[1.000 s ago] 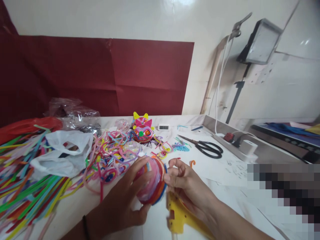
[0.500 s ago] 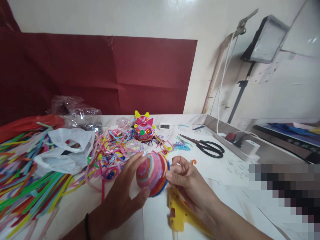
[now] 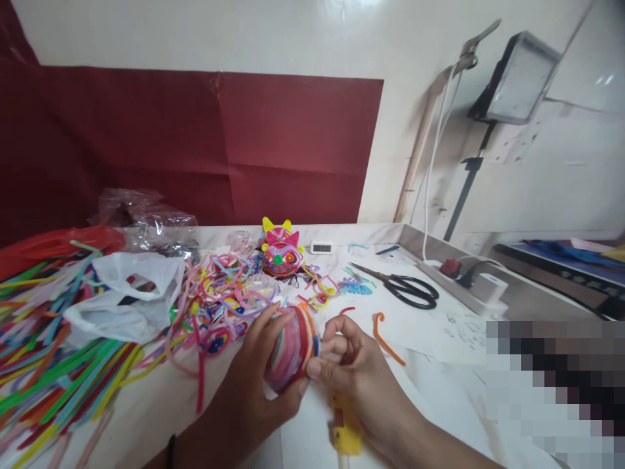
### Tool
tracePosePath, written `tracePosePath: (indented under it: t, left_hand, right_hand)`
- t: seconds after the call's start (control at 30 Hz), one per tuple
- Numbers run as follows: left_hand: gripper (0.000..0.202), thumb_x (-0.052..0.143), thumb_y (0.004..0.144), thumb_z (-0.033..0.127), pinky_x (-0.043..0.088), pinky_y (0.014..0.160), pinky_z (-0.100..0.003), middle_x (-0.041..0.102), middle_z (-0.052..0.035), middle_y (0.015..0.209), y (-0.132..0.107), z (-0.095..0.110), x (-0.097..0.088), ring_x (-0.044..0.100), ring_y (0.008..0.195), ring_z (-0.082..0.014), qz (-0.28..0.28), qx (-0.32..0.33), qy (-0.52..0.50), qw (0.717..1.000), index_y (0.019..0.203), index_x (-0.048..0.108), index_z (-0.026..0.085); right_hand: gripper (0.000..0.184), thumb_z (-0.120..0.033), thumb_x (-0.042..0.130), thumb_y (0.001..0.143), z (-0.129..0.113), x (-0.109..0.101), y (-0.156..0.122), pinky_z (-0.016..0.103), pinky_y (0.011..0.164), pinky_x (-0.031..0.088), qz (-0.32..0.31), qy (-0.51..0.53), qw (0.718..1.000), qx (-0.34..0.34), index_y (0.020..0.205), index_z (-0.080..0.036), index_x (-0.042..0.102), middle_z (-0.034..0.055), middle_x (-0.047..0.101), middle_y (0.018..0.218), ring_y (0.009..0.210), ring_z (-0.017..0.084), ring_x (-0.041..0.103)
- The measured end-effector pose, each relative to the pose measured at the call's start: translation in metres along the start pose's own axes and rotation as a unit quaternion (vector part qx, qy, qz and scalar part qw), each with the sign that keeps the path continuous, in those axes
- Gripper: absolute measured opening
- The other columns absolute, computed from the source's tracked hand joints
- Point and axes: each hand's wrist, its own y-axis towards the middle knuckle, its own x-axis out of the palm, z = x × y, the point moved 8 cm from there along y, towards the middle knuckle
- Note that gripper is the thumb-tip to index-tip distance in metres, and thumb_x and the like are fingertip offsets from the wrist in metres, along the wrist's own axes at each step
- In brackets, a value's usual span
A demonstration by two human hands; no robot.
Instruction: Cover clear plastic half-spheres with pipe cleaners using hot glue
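Half a second ago the left hand was more open; it has now closed around the striped dome, which has turned, probably presenting another rim section for work. Right hand: thumb against the rim, fingers curled; full grip unclear. Dome location: above the table, well forward of its back edge.

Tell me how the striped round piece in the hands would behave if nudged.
The striped round piece would probably rock or roll, given its curved side. It is likely light: the left hand and right hand hold it with fingers and thumbs. Its matte, banded surface suggests decent grip.
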Motion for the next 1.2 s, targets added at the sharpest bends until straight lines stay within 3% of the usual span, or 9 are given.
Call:
tracePosePath:
  t: [0.43,0.73,0.93,1.2]
  left_hand:
    - [0.069,0.057,0.078,0.017,0.044,0.107,-0.050,0.040,-0.0132,0.146,-0.0016,-0.0012,-0.0017,0.038,0.139,-0.0320,0.003,0.008,0.001,1.000,0.140,0.030,0.028]
    - [0.061,0.055,0.076,0.018,0.045,0.105,-0.051,0.046,-0.0116,0.139,0.0031,-0.0009,-0.0025,0.045,0.133,-0.0319,0.012,0.009,-0.012,1.000,0.133,0.037,0.027]
    - [0.060,0.052,0.075,0.016,0.043,0.107,-0.053,0.048,-0.0130,0.138,0.0048,-0.0021,-0.0042,0.046,0.132,-0.0319,0.015,0.003,-0.010,1.000,0.132,0.038,0.025]
    - [0.063,0.055,0.075,0.014,0.041,0.108,-0.052,0.045,-0.0127,0.140,0.0021,-0.0020,-0.0018,0.043,0.134,-0.0312,-0.003,0.004,-0.015,1.000,0.134,0.036,0.025]
  right_hand:
    - [0.053,-0.019,0.096,0.047,-0.0021,0.0045,-0.0002,0.018,0.053,0.050,-0.019,-0.026,0.999,-0.007,0.078,-0.019,0.053,-0.0059,0.069,0.057,0.051,0.008,0.061]
    - [0.050,-0.023,0.096,0.049,0.0024,0.0033,-0.0002,0.019,0.054,0.051,-0.032,-0.043,0.999,0.008,0.079,-0.017,0.057,-0.0041,0.071,0.059,0.052,0.009,0.065]
    - [0.047,-0.030,0.091,0.060,0.0008,0.0045,0.0000,0.023,0.062,0.055,-0.051,-0.065,0.997,0.011,0.090,-0.018,0.056,-0.0047,0.071,0.065,0.058,0.010,0.066]
    - [0.047,-0.022,0.088,0.059,0.0004,0.0065,-0.0010,0.019,0.056,0.051,-0.038,-0.059,0.998,0.001,0.084,-0.020,0.048,-0.0066,0.070,0.060,0.051,0.008,0.064]
